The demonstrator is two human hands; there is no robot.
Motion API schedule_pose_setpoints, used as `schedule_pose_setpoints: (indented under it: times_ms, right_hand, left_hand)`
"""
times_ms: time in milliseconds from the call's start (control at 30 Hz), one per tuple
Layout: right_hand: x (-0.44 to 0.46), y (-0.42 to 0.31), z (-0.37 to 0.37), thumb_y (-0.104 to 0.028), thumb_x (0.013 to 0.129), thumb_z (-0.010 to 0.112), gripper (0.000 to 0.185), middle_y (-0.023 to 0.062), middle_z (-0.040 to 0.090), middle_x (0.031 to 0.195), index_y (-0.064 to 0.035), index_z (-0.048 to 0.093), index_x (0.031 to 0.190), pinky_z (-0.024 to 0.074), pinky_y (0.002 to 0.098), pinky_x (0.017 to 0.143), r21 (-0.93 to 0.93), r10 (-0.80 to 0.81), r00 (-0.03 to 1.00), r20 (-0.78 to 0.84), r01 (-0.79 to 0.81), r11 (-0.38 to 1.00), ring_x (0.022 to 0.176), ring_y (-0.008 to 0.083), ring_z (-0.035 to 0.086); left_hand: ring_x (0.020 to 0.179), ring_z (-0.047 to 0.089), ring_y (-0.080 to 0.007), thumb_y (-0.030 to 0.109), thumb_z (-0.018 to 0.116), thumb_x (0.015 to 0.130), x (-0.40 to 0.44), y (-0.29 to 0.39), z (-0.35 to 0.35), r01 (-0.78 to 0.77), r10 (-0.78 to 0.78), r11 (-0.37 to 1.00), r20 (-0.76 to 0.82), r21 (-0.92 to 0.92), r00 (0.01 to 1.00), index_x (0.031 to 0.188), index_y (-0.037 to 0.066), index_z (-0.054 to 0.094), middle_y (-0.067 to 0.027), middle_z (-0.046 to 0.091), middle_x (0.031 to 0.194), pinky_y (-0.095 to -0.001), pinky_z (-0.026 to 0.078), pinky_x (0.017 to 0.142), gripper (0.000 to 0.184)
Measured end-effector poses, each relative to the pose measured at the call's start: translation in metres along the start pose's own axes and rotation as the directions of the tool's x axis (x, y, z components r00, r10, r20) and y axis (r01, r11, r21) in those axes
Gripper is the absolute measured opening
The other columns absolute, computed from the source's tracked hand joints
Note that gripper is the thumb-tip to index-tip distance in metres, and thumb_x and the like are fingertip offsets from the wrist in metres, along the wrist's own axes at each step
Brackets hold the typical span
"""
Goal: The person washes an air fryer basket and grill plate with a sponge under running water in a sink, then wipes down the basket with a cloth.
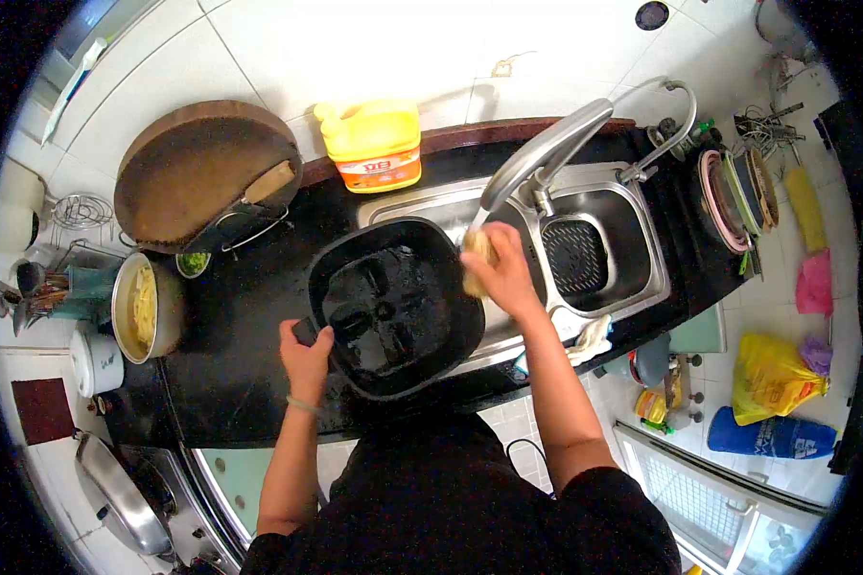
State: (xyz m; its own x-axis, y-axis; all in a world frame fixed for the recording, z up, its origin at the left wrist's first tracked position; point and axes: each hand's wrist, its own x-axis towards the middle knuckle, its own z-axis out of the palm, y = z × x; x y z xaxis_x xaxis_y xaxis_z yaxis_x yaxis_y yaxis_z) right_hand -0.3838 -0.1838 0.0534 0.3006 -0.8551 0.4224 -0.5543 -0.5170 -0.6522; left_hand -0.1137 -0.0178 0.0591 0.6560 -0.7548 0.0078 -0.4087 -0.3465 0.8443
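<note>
My left hand (307, 356) is closed round the short handle of a black, square air fryer basket (393, 383). The basket is tipped so its wet inside faces me, and it overlaps the left side of the sink. In my right hand (508, 275) is a tan, loofah-like scrubber (478, 261), held by the basket's right rim. Directly above that hand is the spout of a silver faucet (551, 144), with what looks like water coming out. A black slotted tray (573, 255) lies in the right basin of the steel sink (654, 287).
A yellow detergent jug (372, 144) stands behind the basket. Along the left are a large wok (206, 182) with a round wooden board, a pot (168, 307) of yellow food and a small green-filled bowl (194, 264). Plates (724, 201) stand right of the sink; a cloth (590, 340) hangs at its front edge.
</note>
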Motion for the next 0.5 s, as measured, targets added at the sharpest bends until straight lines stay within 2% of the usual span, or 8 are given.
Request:
schedule_pose_setpoints:
  times_ms: [67,167,200,233,367,433,467,500]
  right_hand:
    - [0.022,-0.003,0.019,-0.032,0.076,0.065,0.044,0.0195,0.054,0.099,-0.0036,0.052,0.107,0.0438,0.0402,0.082,0.195,0.375,0.923,0.085,-0.384,0.902,0.095,0.0344,0.053]
    - [0.039,-0.03,0.036,-0.029,0.075,0.067,0.041,0.0189,0.053,0.099,-0.0039,0.054,0.105,0.0424,0.0389,0.084,0.34,0.362,0.919,0.156,-0.394,0.854,0.095,0.0333,0.052]
    - [0.032,-0.028,0.055,-0.024,0.074,0.066,0.038,0.0187,0.053,0.098,-0.0034,0.054,0.104,0.0428,0.0395,0.083,0.337,0.162,0.978,0.129,-0.196,0.921,0.093,0.0347,0.051]
    - [0.024,-0.023,0.075,-0.021,0.074,0.065,0.036,0.0189,0.052,0.1,-0.0021,0.055,0.103,0.042,0.0408,0.084,0.221,0.005,0.98,0.2,-0.05,0.974,0.095,0.0354,0.05]
    - [-0.01,0.004,0.157,-0.011,0.079,0.052,0.031,0.0147,0.051,0.108,-0.0007,0.053,0.108,0.0376,0.0418,0.09,-0.149,-0.225,0.881,0.417,0.31,0.939,0.103,0.0336,0.047]
    - [-0.013,0.011,0.167,-0.015,0.081,0.049,0.033,0.013,0.05,0.111,-0.0019,0.052,0.111,0.0385,0.0418,0.089,-0.264,0.16,0.84,0.518,-0.022,0.964,0.105,0.0313,0.046]
    - [-0.022,0.028,0.176,-0.015,0.079,0.05,0.035,0.013,0.05,0.11,-0.0015,0.05,0.111,0.0409,0.0423,0.084,-0.346,0.046,0.866,0.498,0.149,0.926,0.101,0.0305,0.049]
    - [-0.022,0.016,0.168,-0.015,0.079,0.05,0.035,0.013,0.05,0.11,-0.0015,0.05,0.111,0.0409,0.0423,0.084,-0.348,0.046,0.862,0.506,0.155,0.925,0.101,0.0305,0.049]
  left_hand:
    - [0.065,0.052,-0.0126,0.012,0.071,0.07,-0.001,0.009,0.003,-0.008,0.009,1.0,-0.01,0.03,1.0,0.095,0.001,0.046,-0.0054,0.057,0.075,-0.0267,0.045,0.062,0.037]
    - [0.064,0.052,-0.0135,0.013,0.071,0.069,0.0,-0.008,0.01,-0.027,0.027,1.0,-0.029,0.001,0.999,0.095,0.001,0.047,-0.0066,0.057,0.074,-0.0281,0.045,0.061,0.038]
    - [0.065,0.053,-0.0161,0.015,0.072,0.068,0.002,-0.012,0.01,-0.023,0.026,0.996,-0.038,0.085,0.999,0.096,0.001,0.047,-0.0084,0.057,0.074,-0.0297,0.045,0.062,0.04]
    - [0.065,0.053,-0.0161,0.015,0.072,0.068,0.002,-0.014,0.01,-0.019,0.022,0.996,-0.039,0.085,0.999,0.096,0.001,0.047,-0.0084,0.057,0.074,-0.0297,0.045,0.062,0.04]
    - [0.066,0.054,-0.0173,0.015,0.072,0.067,0.002,-0.018,0.01,0.025,-0.025,1.0,0.009,0.018,1.0,0.097,0.001,0.047,-0.0093,0.058,0.074,-0.0308,0.046,0.062,0.042]
    - [0.066,0.055,-0.0171,0.015,0.072,0.067,0.005,-0.024,0.007,0.026,-0.027,1.0,0.006,0.015,1.0,0.096,0.001,0.047,-0.0093,0.058,0.074,-0.0306,0.046,0.062,0.041]
    - [0.069,0.053,-0.0169,0.014,0.072,0.068,0.006,-0.031,0.01,0.036,-0.035,0.998,-0.027,0.042,0.999,0.098,0.001,0.047,-0.0081,0.058,0.078,-0.0305,0.046,0.066,0.041]
    - [0.073,0.052,-0.0166,0.013,0.072,0.069,0.005,-0.036,0.012,0.05,-0.046,0.997,-0.059,0.064,0.997,0.099,0.001,0.047,-0.0069,0.057,0.083,-0.0305,0.045,0.069,0.041]
